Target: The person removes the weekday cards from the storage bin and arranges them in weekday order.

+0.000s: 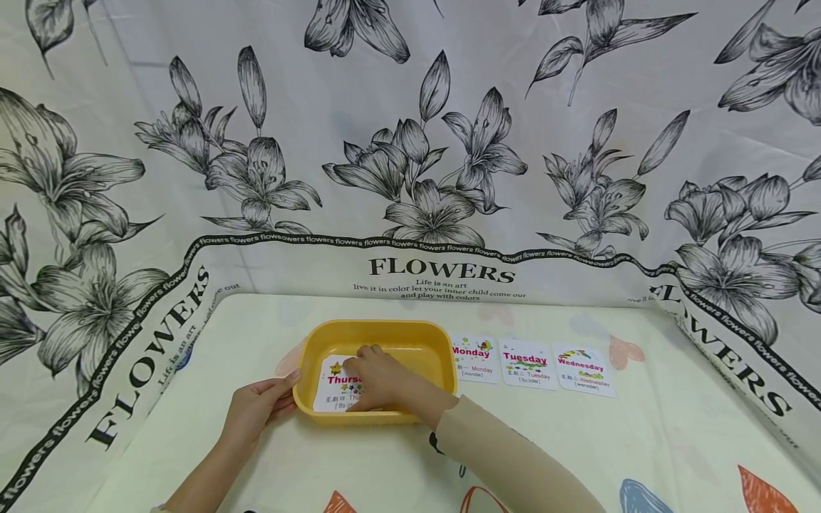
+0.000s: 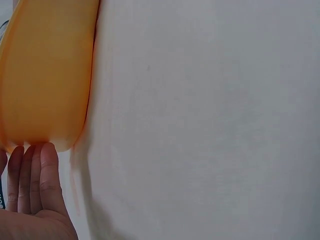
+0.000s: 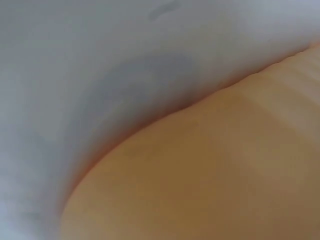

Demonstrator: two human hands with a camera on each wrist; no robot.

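A yellow plastic bin [image 1: 398,325] sits on the table with a white card [image 1: 328,394] printed "Thursday" inside, toward its left end. My left hand [image 1: 255,407] holds the bin's left end, thumb at the rim; in the left wrist view the fingers of that hand [image 2: 37,190] lie against the outer wall. Reaching over the near rim, my right hand [image 1: 380,379] grips the Thursday card, thumb at its lower edge and fingers toward its top. It covers the card's right part. Only the bin's blurred wall [image 3: 200,175] and the tablecloth fill the right wrist view.
Right of the bin, a Monday card [image 1: 476,360], a Tuesday card [image 1: 529,365] and a Wednesday card [image 1: 584,370] lie in a row. The bin's rim overlaps the Monday card's left edge from this view. A flower-printed curtain [image 1: 423,274] surrounds the table's back and sides.
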